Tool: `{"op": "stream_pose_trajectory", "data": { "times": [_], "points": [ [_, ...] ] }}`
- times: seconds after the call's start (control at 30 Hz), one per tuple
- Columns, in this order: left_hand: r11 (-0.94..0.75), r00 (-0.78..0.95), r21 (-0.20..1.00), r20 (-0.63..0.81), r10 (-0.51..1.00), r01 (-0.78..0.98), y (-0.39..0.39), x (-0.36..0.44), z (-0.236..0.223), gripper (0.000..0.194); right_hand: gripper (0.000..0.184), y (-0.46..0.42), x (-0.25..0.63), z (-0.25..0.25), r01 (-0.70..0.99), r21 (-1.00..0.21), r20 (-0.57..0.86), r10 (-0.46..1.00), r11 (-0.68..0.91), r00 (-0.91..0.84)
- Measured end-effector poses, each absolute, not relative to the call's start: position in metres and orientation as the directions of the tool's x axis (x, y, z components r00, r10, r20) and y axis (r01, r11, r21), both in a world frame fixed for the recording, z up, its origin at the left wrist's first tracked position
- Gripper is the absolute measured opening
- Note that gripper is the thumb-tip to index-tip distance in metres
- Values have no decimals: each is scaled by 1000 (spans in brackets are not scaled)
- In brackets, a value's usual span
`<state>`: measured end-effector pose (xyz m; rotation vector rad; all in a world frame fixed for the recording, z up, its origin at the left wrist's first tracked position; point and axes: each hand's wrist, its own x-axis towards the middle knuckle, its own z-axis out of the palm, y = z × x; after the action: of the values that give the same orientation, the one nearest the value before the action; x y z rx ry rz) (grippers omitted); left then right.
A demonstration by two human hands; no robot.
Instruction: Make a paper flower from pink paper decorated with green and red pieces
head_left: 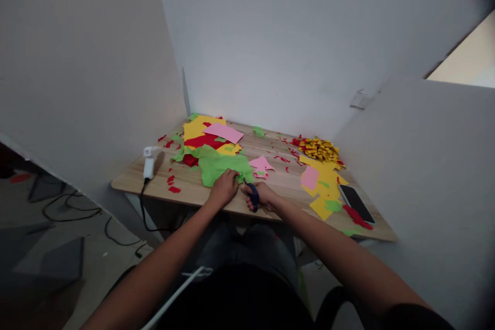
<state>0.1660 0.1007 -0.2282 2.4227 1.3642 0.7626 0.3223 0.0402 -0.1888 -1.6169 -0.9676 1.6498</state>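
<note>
The right hand point(263, 195) gripped blue-handled scissors point(254, 197), tips angled forward-left at the near right corner of the green paper sheet point(215, 164), which the adjacent left hand point(226, 186) pinched.

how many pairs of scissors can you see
1: the dark blue scissors, held in the right grip by the table's near edge, just right of the green paper. Any under the paper would be hidden.
</note>
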Motion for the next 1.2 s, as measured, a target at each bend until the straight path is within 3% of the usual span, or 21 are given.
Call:
{"op": "stream_pose_trajectory", "data": {
  "times": [0.23,0.4,0.57,0.73,0.9,0.97,1.03,1.2],
  "points": [
    [-486,404,430,271,873,761,102,167,-227,25,38,36,325,-180,77,-816,-576,817,-573,-22],
    [-458,378,402,266,887,793,102,166,-226,23,39,36,334,-166,37,-759,-649,751,-650,-125],
    [-433,331,360,311,891,826,95,164,-223,29,28,20,354,-158,62,-703,-696,668,-708,-261],
    [-556,408,311,429,806,770,91,166,-221,28,33,-1,385,-153,61,-755,-646,723,-653,-246],
    [-608,511,297,345,788,737,97,170,-225,37,35,6,407,-158,59,-751,-649,717,-658,-254],
    [-612,521,281,336,784,740,98,169,-228,28,35,15,410,-163,98,-724,-677,675,-683,-293],
    [-620,523,293,349,778,728,99,167,-230,19,34,26,411,-167,146,-697,-704,630,-702,-330],
    [-625,508,408,366,780,665,98,160,-235,20,29,49,410,-164,253,-694,-714,600,-674,-361]
  ]
}}
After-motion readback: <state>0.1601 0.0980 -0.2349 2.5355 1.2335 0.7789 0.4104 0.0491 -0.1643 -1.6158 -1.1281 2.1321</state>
